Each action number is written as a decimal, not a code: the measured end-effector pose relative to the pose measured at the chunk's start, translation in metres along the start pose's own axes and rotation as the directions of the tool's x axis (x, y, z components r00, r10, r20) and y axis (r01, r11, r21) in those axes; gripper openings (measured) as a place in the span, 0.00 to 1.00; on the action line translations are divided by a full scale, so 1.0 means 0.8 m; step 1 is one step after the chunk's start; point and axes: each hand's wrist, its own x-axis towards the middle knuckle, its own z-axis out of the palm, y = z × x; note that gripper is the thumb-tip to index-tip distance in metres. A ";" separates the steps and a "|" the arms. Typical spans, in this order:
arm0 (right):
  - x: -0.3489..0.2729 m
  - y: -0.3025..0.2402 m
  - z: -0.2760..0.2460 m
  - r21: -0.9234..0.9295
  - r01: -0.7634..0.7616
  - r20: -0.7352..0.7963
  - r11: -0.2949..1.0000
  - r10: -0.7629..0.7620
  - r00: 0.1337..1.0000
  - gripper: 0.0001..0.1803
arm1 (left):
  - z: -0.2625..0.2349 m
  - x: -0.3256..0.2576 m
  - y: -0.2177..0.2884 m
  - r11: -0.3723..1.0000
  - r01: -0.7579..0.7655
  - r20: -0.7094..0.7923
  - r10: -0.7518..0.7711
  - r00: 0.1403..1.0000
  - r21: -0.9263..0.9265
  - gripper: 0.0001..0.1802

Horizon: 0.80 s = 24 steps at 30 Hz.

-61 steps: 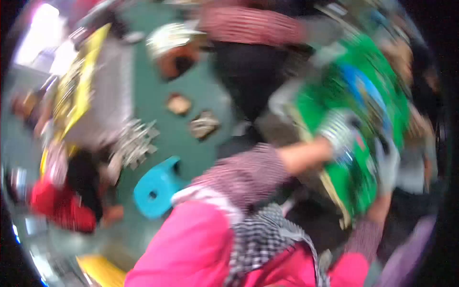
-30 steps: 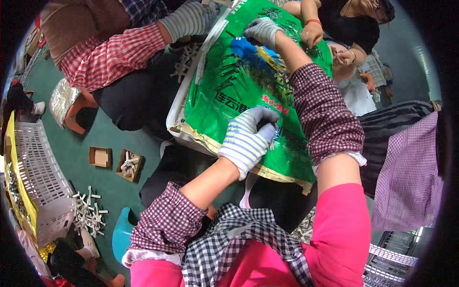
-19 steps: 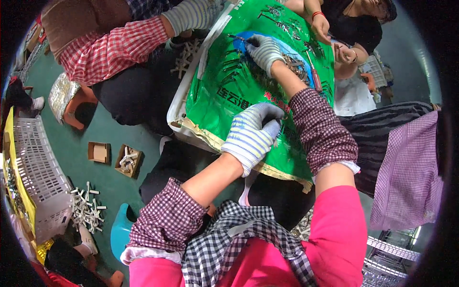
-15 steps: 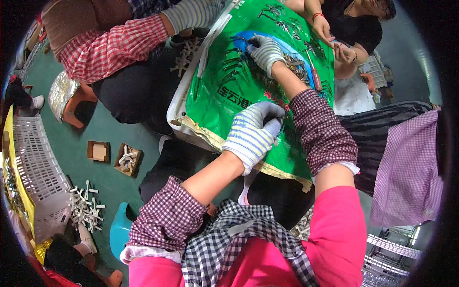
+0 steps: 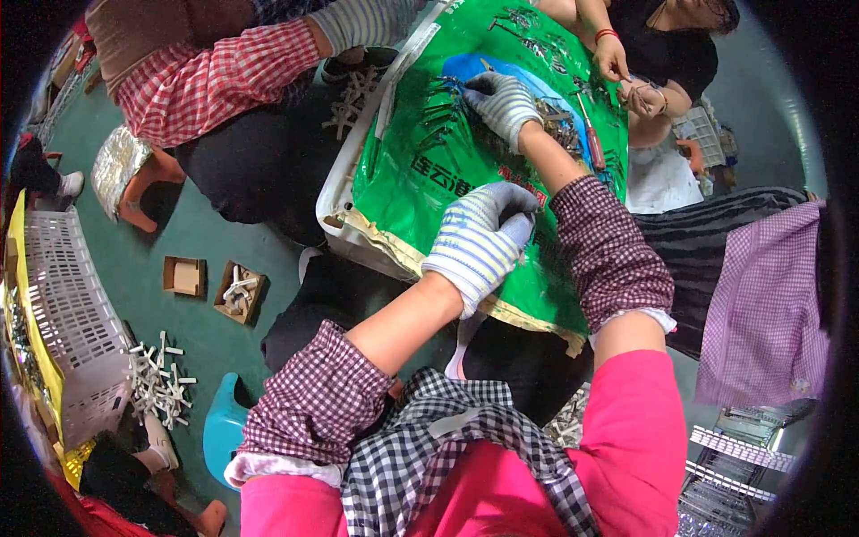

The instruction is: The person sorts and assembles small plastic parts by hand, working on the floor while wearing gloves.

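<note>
My left hand [image 5: 480,234], in a striped knit glove, is closed with thumb and fingers together near the front of a green printed sack [image 5: 394,201]. Whatever it pinches, if anything, is hidden. Farther off, my right hand [image 5: 506,109], in a similar glove, bends its fingers down beside a row of small dark metal pieces [image 5: 438,116]; its fingertips meet something too small to name. Right of that hand lies a heap of small metal parts [image 5: 562,127] on a blue patch of the sack. A red-handled screwdriver [image 5: 593,148] rests beside the heap.
The sack covers a white crate [image 5: 338,210]. Left, a co-worker's striped glove [image 5: 362,22] reaches in; at upper right another person's bare hands [image 5: 626,80] meet. Small cardboard boxes [image 5: 184,276], a teal stool [image 5: 224,430] and pale loose pieces [image 5: 161,380] stand on the floor.
The view has shifted slightly. My left hand has risen a little with its fingers still together; my right stays by the metal parts. The co-worker's bare hands at upper right have moved slightly.
</note>
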 end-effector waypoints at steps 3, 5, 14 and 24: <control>-0.006 -0.011 -0.004 -0.015 -0.023 0.024 1.000 0.023 0.999 0.15 | -0.004 0.001 -0.005 0.998 0.009 -0.002 -0.009 1.000 -0.060 0.10; -0.013 -0.015 -0.013 -0.034 -0.019 0.033 0.999 0.020 0.999 0.14 | -0.007 0.004 -0.004 0.993 -0.108 -0.082 0.104 0.991 -0.046 0.11; -0.103 -0.068 -0.095 0.502 -0.005 0.006 0.865 0.002 1.000 0.15 | -0.035 0.032 0.008 0.832 -0.115 -0.225 -0.012 0.974 -0.543 0.16; -0.157 -0.073 -0.054 0.501 0.081 -0.083 0.862 -0.045 0.996 0.12 | -0.005 0.033 -0.009 0.923 -0.168 -0.297 0.063 0.953 -0.347 0.28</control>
